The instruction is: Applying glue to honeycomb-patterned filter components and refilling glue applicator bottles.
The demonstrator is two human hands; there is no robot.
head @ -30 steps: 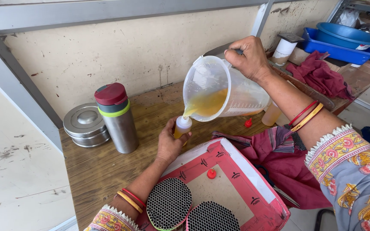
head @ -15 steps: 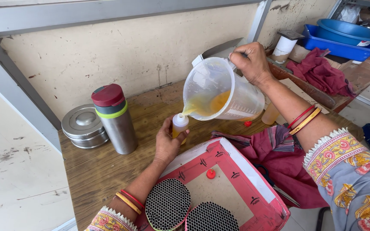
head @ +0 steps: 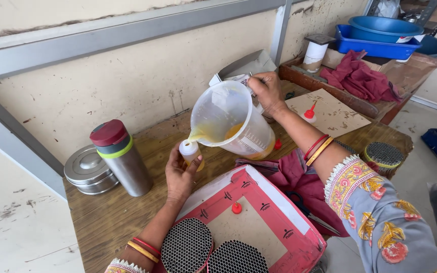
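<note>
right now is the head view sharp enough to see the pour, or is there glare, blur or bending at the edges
Head view: even, soft daylight, no hard glare; the translucent jug and the small bottle held by the left hand are sharp, as is the right hand. Shadows are faint under the steel flask. Wide-angle bending shows in the grey wall rail, and the sleeve at the lower right looks stretched.

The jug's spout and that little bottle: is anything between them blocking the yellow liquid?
Nothing visible does. The jug, tilted by the right hand, has its spout right over the open mouth of the small bottle, which the left hand holds.
</note>
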